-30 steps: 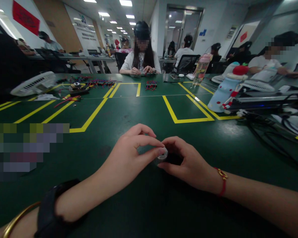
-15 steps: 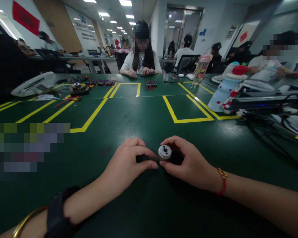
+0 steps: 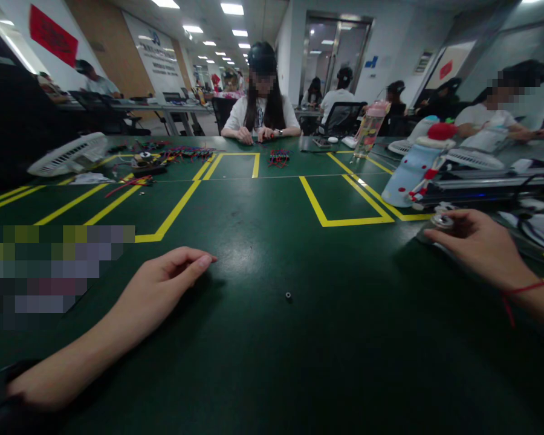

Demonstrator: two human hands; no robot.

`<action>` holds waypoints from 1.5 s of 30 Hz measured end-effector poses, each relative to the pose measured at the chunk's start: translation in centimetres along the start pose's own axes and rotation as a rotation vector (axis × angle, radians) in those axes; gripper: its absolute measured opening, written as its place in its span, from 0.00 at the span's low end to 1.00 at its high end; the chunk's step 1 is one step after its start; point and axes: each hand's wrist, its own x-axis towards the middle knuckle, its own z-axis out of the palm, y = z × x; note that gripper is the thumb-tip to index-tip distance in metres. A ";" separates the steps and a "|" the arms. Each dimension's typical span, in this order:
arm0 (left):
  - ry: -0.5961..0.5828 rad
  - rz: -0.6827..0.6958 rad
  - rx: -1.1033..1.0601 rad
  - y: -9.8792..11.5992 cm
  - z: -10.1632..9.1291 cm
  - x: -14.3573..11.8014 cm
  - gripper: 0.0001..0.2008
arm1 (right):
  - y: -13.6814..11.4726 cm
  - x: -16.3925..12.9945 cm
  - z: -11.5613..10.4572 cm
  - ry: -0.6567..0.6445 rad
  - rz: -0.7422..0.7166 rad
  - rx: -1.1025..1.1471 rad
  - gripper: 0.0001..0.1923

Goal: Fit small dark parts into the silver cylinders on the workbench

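Observation:
My right hand [image 3: 485, 241] is at the right of the table, its thumb and fingers closed around a short silver metal cylinder [image 3: 443, 222] that looks like a small motor. The cylinder's round top faces up, and its lower part is blurred. My left hand [image 3: 167, 284] hovers over or rests on the table at the left. Its thumb lies against the index finger, and nothing shows between them. A tiny dark ring-shaped metal piece [image 3: 288, 296] sits on the green table between my hands, touched by neither.
Yellow tape [image 3: 358, 223] marks areas on the green table [image 3: 254, 374]. Black cables and a blue bottle [image 3: 405, 172] are at the right. Wired parts [image 3: 188, 154] and a white fan [image 3: 70, 156] lie at the back left. Opposite sits a person [image 3: 260, 109].
My hands have parted. The right one has carried the metal cylinder to the right; the left one has drawn back leftward. The tiny ring piece now shows on the table where they were.

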 end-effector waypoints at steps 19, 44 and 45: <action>-0.001 0.038 0.099 2.0 0.2 -0.5 0.18 | -16.0 -8.8 4.5 -0.409 -0.829 0.134 0.11; -0.003 0.063 0.119 1.6 0.6 -0.3 0.18 | -5.5 0.0 -3.3 0.022 -0.301 -0.323 0.17; 0.002 0.064 0.117 1.6 0.6 -0.3 0.18 | -4.6 0.3 -3.6 -0.021 -0.226 -0.345 0.18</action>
